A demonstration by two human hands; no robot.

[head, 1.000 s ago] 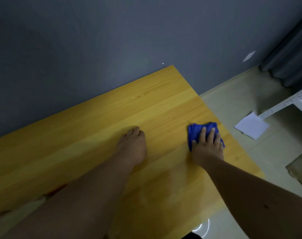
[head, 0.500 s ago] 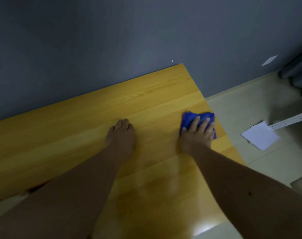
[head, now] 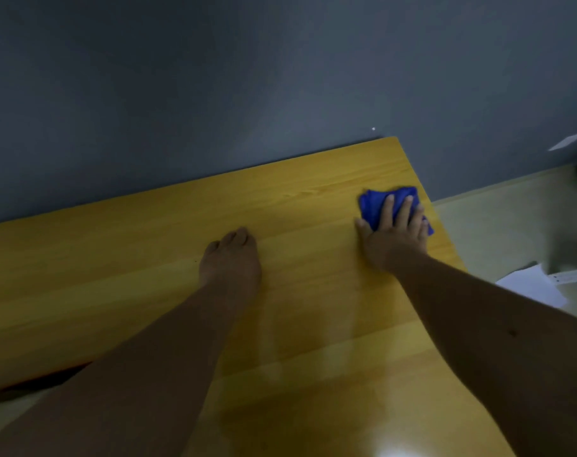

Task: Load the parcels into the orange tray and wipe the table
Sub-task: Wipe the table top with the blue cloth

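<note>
A yellow wooden table (head: 148,275) stretches out in front of me against a grey wall. My right hand (head: 394,235) presses flat with straight fingers on a crumpled blue cloth (head: 374,201) near the table's far right corner. My left hand (head: 231,258) rests palm down on the bare wood at the middle of the table, holding nothing. No parcels and no orange tray are in view.
The table's right edge (head: 445,232) drops to a pale floor. A white sheet of paper (head: 533,285) lies on that floor beside a white perforated metal rail (head: 574,275). A grey wall (head: 247,94) backs the table.
My right hand has pushed the blue cloth farther away along the right side of the table, towards the far corner. My left hand has stayed flat on the wood.
</note>
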